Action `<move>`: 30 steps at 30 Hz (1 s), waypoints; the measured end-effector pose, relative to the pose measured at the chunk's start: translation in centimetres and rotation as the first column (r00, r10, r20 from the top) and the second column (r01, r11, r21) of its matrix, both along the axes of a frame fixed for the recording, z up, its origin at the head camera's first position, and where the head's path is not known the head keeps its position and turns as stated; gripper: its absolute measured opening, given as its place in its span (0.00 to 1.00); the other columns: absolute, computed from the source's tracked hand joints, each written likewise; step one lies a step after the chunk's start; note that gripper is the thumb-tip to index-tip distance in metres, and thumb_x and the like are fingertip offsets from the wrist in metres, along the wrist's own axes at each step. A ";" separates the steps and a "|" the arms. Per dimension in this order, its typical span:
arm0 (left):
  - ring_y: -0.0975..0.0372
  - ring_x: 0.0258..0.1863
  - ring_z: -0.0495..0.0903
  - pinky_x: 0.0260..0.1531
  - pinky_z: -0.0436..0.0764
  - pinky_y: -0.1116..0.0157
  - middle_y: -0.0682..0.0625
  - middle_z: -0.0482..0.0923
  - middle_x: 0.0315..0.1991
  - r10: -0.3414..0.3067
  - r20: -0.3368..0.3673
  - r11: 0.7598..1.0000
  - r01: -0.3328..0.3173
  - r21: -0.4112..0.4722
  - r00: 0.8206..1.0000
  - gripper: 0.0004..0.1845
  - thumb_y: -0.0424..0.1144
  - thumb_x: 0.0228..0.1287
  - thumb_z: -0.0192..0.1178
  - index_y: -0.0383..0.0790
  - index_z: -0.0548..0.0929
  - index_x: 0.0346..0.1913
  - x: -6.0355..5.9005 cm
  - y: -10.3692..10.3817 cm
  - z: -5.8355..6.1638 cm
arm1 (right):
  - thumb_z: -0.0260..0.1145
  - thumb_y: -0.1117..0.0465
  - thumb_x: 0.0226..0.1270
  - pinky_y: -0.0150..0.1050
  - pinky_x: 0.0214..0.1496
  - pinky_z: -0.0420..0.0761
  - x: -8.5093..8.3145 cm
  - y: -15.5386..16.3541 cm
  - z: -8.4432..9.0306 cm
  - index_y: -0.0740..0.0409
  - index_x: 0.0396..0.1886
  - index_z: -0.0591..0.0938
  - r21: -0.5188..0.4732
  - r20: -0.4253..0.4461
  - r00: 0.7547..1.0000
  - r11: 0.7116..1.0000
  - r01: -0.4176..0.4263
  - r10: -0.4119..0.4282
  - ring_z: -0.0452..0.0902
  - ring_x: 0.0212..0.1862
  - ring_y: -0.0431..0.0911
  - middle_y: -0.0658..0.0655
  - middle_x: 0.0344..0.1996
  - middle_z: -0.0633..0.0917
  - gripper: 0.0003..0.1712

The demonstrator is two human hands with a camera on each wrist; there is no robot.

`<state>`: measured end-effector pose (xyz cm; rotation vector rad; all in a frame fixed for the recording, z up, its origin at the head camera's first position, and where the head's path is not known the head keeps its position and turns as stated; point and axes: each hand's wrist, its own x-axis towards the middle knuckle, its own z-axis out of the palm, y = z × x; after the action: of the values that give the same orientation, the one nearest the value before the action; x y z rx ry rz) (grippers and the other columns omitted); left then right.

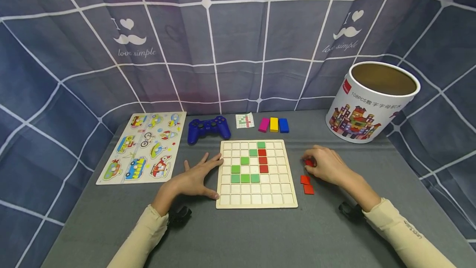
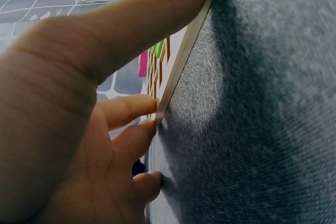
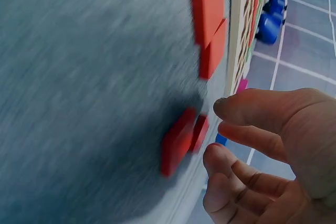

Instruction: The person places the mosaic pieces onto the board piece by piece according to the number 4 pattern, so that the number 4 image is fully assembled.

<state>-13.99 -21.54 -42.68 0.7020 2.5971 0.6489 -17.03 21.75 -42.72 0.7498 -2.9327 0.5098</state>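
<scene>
While the left hand (image 1: pixel 197 179) lies flat on the grey table (image 1: pixel 238 235) with straight, spread fingers pressed against the left edge of the wooden grid board (image 1: pixel 256 202), the board is braced and should not slide. The left wrist view confirms contact: the thumb and fingertips touch the board's side, gripping nothing.

Just right of the board, two red tiles (image 1: pixel 306 185) lie loose on the table, touching each other. Slightly beyond them the right hand (image 1: pixel 327 166) hovers with curled fingers over more red tiles (image 3: pixel 181 137). The right wrist view is blurred, and shows the fingertips near these pieces but apart from them; nothing is pinched yet, so the hand reads as loosely released.

On the board, green tiles (image 1: pixel 244 178) and a column of red tiles (image 1: pixel 262 160) sit in cells. Judgement: take one tile only, pinched by its edges, and keep the left hand's pressure steady so that seated pieces are not jolted.

Farther back stand a blue game controller (image 1: pixel 207 128), a small pattern card (image 1: pixel 244 120), three coloured blocks (image 1: pixel 274 124), a vehicle puzzle (image 1: pixel 143 146) and a printed tub (image 1: pixel 366 104)
</scene>
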 end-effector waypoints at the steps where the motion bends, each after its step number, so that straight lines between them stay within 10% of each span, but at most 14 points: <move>1: 0.44 0.78 0.33 0.53 0.28 0.20 0.54 0.40 0.81 0.000 0.000 1.000 0.000 0.001 1.000 0.59 0.56 0.47 0.78 0.50 0.56 0.80 0.0 0.0 0.0 | 0.77 0.63 0.53 0.43 0.28 0.72 0.0 0.4 0.0 0.57 0.41 0.89 0.003 0.001 1.000 1.000 0.009 -0.009 0.71 0.28 0.43 0.53 0.36 0.83 0.14; 30: 0.45 0.78 0.33 0.54 0.27 0.21 0.54 0.40 0.81 0.003 0.008 1.000 -0.003 0.011 1.000 0.59 0.56 0.48 0.78 0.51 0.56 0.80 0.1 0.0 0.1 | 0.76 0.59 0.58 0.37 0.27 0.70 1.0 -3.4 0.2 0.57 0.41 0.87 -0.054 -0.016 0.996 0.995 -0.085 0.084 0.68 0.27 0.39 0.48 0.31 0.80 0.12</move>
<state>-13.91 -21.57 -42.62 0.6981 2.5896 0.6654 -16.04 18.33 -42.57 0.8701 -2.8717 0.5859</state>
